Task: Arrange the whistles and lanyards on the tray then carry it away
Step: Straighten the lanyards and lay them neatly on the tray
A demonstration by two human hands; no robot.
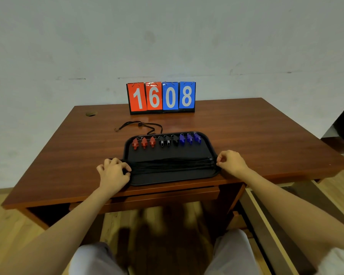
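Observation:
A black tray (pixel 171 178) lies near the front edge of a wooden table. Along its far side stands a row of whistles: three red (pixel 144 142), three black (pixel 167 140) and three blue (pixel 189 138). A bundle of black lanyards (pixel 173 165) stretches straight across the tray's middle. My left hand (pixel 114 172) pinches the bundle's left end at the tray's left rim. My right hand (pixel 229 160) pinches its right end at the right rim. One loose black lanyard (pixel 139 126) lies curled on the table behind the tray.
A flip scoreboard (pixel 161 97) reading 1608 stands at the back of the table (pixel 266 135), against a pale wall. A round cable hole (pixel 90 114) sits at the table's far left. Wooden floor and my knees show below the table front.

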